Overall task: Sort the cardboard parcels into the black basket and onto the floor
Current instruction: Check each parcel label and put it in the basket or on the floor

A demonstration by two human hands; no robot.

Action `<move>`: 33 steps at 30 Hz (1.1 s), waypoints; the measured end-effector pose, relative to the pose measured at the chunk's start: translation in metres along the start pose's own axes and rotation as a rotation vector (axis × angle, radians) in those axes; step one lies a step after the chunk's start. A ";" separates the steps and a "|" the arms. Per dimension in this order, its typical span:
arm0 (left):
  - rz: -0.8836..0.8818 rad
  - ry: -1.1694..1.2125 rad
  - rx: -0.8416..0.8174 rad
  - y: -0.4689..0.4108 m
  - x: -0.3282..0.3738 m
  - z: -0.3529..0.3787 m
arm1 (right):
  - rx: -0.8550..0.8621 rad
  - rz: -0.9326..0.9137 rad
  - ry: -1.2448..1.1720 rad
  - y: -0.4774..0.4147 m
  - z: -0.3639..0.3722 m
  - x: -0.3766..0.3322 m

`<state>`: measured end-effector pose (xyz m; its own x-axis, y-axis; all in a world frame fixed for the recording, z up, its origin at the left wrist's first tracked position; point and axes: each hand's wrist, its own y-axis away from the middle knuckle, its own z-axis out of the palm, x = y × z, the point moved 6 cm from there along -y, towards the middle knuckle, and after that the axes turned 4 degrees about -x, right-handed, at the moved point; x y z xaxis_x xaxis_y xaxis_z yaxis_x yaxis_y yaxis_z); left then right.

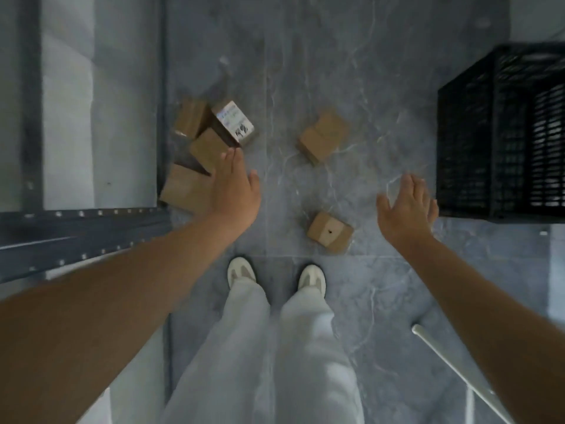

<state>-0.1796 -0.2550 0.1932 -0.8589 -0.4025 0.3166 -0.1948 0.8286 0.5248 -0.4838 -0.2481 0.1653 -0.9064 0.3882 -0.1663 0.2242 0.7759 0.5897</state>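
Both hands are empty, with straight, relaxed fingers. The left hand (235, 191) hangs above a heap of cardboard parcels (209, 148) on the grey marble floor (367, 87). The right hand (406, 212), its fingers spread wide, is near the black basket (477, 142) and apart from it. The heap lies against the corner of a dark metal shelf rack (82, 228), and its labelled parcel (235, 122) shows a white sticker. The middle parcel (324, 134) lies alone, and the small parcel (330, 231) is near the white shoes (241, 270). A white rod (458, 371) crosses the lower right corner.
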 end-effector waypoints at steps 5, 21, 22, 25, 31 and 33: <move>-0.121 0.142 -0.293 -0.076 -0.014 0.174 | -0.287 0.230 -0.100 -0.067 0.155 0.094; -0.441 0.721 -0.775 -0.079 -0.045 0.332 | -0.297 0.595 -0.914 -0.111 0.250 0.057; -0.449 0.793 -0.739 -0.082 -0.051 0.317 | -0.290 0.573 -0.942 -0.106 0.232 0.042; -0.465 0.978 -0.577 -0.092 -0.049 0.238 | -0.279 0.500 -0.976 -0.088 0.161 -0.016; -0.257 1.225 -0.378 -0.082 0.029 -0.035 | -0.187 0.196 -0.980 -0.032 -0.067 -0.164; -0.176 1.232 -0.265 -0.056 0.055 -0.137 | -0.149 0.126 -1.013 0.004 -0.150 -0.206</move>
<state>-0.1509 -0.3769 0.2892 0.2036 -0.7099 0.6742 -0.0386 0.6823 0.7301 -0.3495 -0.3992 0.3205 -0.1368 0.7526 -0.6441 0.1876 0.6582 0.7291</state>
